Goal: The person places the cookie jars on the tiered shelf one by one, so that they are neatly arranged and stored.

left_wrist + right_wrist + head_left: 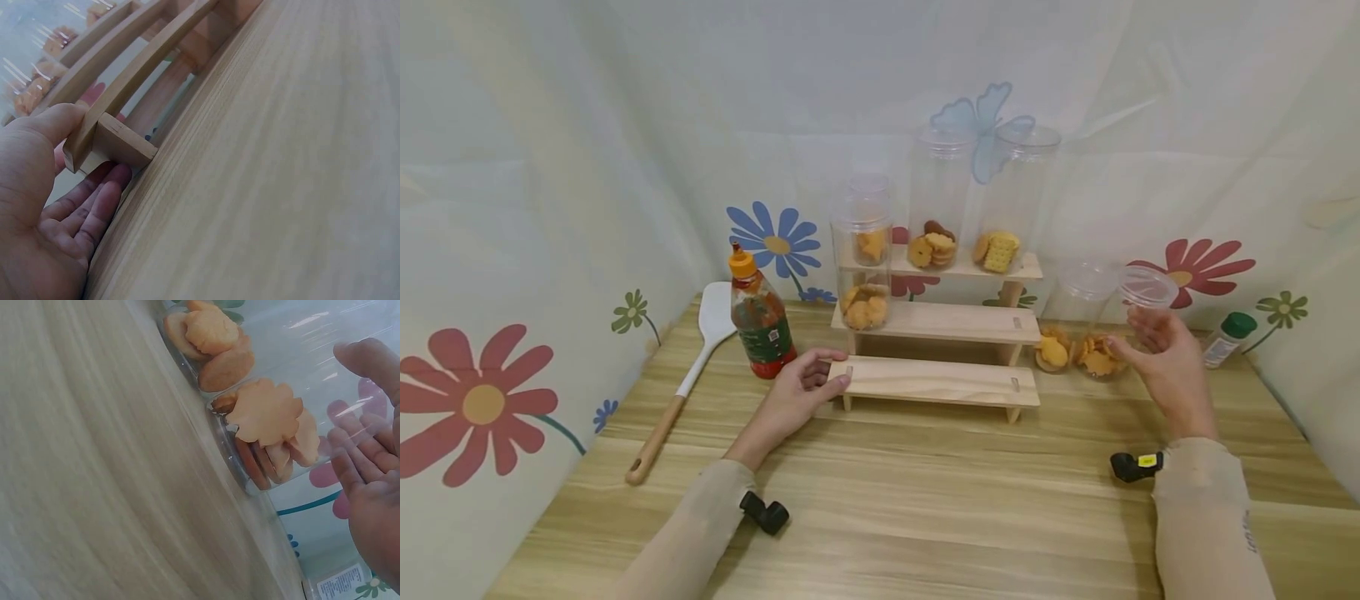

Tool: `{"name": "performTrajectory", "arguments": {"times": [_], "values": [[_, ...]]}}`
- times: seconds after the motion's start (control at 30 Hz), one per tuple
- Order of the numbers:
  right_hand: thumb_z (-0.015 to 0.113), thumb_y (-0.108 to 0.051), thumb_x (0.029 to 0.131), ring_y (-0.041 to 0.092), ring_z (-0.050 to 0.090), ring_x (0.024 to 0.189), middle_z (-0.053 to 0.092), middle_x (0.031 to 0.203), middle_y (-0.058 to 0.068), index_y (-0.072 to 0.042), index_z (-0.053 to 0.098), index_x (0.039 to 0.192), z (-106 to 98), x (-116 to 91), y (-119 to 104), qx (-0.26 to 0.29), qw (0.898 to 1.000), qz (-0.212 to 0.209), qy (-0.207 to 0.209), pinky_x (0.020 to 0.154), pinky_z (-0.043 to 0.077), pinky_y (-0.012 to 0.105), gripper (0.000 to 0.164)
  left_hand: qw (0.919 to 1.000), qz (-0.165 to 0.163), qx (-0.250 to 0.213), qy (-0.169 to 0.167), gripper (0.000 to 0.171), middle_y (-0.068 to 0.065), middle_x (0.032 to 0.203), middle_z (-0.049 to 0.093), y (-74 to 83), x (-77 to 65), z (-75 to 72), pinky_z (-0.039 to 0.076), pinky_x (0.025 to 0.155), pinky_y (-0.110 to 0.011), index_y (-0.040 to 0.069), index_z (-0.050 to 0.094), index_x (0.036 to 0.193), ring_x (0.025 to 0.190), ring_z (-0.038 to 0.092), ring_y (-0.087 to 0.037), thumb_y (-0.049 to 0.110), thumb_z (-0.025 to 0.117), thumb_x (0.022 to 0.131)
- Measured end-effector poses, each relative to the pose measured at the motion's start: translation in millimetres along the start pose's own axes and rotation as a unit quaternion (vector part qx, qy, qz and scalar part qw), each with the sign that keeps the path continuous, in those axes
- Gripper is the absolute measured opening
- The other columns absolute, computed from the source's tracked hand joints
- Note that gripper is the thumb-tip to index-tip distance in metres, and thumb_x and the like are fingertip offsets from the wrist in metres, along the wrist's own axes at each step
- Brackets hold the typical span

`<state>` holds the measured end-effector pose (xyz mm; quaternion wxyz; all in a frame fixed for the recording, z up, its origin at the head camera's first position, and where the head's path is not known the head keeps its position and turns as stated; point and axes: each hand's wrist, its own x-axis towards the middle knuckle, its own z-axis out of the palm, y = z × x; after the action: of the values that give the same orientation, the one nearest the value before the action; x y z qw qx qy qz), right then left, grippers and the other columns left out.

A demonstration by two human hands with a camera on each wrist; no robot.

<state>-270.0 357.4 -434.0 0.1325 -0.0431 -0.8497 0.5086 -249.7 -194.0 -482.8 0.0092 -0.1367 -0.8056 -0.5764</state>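
Note:
My left hand [801, 387] is at the left end of the lowest step of a three-tier wooden stand [936, 379]. In the left wrist view its thumb [62, 122] lies on the step's end, with an index finger behind it and the other fingers loosely bent beside the stand's leg [125, 140]. My right hand [1172, 367] is spread around the side of a clear lidded jar [1101, 358] of flower-shaped biscuits [265, 415], thumb and fingers apart. Close beside this jar stands another clear jar [1052, 346] with biscuits.
Two tall biscuit jars [936, 200] [1018, 200] and a smaller jar [871, 242] stand on the top tier; another jar [863, 304] is on the middle one. Left are a sauce bottle [763, 329] and a white spatula [692, 371]. A green-capped bottle [1228, 340] stands right.

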Motion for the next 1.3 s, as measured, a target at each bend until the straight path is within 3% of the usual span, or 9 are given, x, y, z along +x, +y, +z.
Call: {"name": "performTrajectory", "arguments": {"times": [0.37,0.67,0.8,0.93,1.07,1.3], "values": [[0.082,-0.033,0.105,0.019,0.054,0.149,0.052,0.169,0.016,-0.009,0.041,0.170,-0.7,1.7,2.2,0.008,1.000,-0.014,-0.001,0.111,0.044,0.010,0.081,1.0000,0.005,-0.004,0.001,0.036,-0.013,0.114,0.077,-1.6,2.3,1.0,0.056,0.082,-0.028,0.017,0.071,0.140,0.098,0.071,-0.025,0.027,0.081,0.106],[0.081,-0.039,0.104,0.032,0.055,0.147,0.054,0.164,0.021,-0.005,0.044,0.166,-2.9,-1.5,-7.9,-0.023,1.000,-0.010,0.006,0.105,0.046,0.007,0.080,1.0000,0.003,-0.001,-0.001,0.038,-0.014,0.114,0.076,-0.6,2.4,1.8,0.055,0.082,-0.028,0.016,0.071,0.141,0.098,0.069,-0.026,0.028,0.080,0.107],[0.083,-0.036,0.103,0.023,0.059,0.137,0.061,0.152,0.015,-0.006,0.052,0.157,-5.2,-3.4,-12.6,-0.020,0.999,-0.019,0.023,0.102,0.047,0.006,0.069,1.0000,0.005,-0.004,-0.003,0.038,-0.015,0.112,0.076,-1.1,2.0,1.4,0.055,0.080,-0.028,0.015,0.071,0.141,0.096,0.069,-0.025,0.027,0.080,0.106],[0.088,-0.025,0.100,0.010,0.060,0.124,0.066,0.131,-0.005,-0.009,0.058,0.146,-10.6,-3.9,-21.3,0.007,0.998,-0.036,0.051,0.100,0.047,0.006,0.057,0.9999,0.007,-0.006,-0.004,0.038,-0.015,0.113,0.076,-2.5,2.4,1.0,0.055,0.080,-0.028,0.014,0.071,0.141,0.095,0.070,-0.025,0.027,0.080,0.107],[0.090,-0.023,0.097,0.005,0.061,0.121,0.066,0.124,-0.020,-0.014,0.062,0.148,-17.8,-8.6,-38.3,0.024,0.996,-0.037,0.072,0.097,0.048,0.006,0.059,1.0000,0.004,-0.007,-0.002,0.038,-0.014,0.114,0.076,-4.7,2.7,-0.1,0.056,0.081,-0.028,0.016,0.071,0.141,0.097,0.070,-0.024,0.027,0.081,0.106],[0.093,-0.023,0.095,0.002,0.062,0.111,0.066,0.121,-0.015,-0.020,0.067,0.142,-31.3,-19.4,-73.5,0.021,0.992,-0.050,0.114,0.092,0.048,0.006,0.054,1.0000,-0.007,-0.006,-0.002,0.036,-0.010,0.114,0.077,-5.6,1.8,-0.5,0.056,0.082,-0.029,0.022,0.071,0.140,0.099,0.071,-0.025,0.031,0.081,0.106]]}}
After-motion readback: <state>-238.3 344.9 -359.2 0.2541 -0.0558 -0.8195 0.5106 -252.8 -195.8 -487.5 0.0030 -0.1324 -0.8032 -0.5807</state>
